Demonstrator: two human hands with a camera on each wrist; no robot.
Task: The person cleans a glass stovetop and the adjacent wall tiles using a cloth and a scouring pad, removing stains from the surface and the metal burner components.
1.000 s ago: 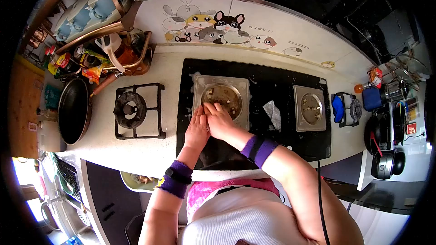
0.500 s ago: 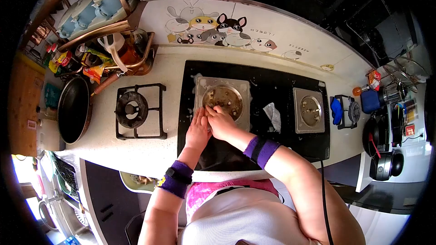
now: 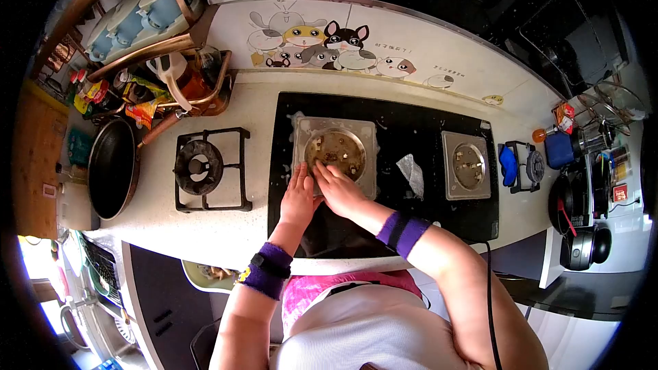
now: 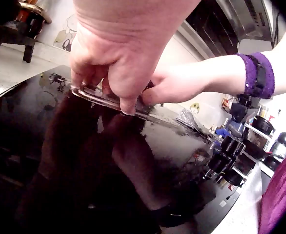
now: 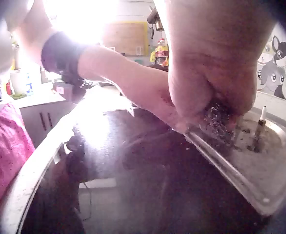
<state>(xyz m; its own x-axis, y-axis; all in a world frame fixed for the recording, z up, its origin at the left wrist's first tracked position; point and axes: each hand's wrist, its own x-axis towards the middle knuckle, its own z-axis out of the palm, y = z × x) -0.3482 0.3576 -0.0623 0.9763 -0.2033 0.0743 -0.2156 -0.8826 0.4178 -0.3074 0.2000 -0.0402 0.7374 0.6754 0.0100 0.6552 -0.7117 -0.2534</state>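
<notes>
My left hand (image 3: 297, 202) rests with straight fingers on the front left part of the square metal burner tray (image 3: 370, 140); its thumb touches the tray's front edge in the left wrist view. Beside it, my right hand (image 3: 341, 192) reaches over the tray's round, stained well. A dark steel wool scrubber (image 5: 218, 119) shows under the right palm in the right wrist view, with fingers bent around it. The head view hides the scrubber. The tray lies on the black glass cooktop (image 3: 425, 123), which has wet suds on its left side.
A crumpled silvery cloth (image 3: 411, 175) lies right of the tray, before a second burner tray (image 3: 449, 164). Pan supports stand on the counter, one left (image 3: 245, 168) and one right (image 3: 526, 185) beside a blue cloth (image 3: 507, 164). A frying pan (image 3: 112, 171) sits far left.
My right hand has shifted slightly to the right and its fingers look straighter from above. My left hand has stayed on the tray.
</notes>
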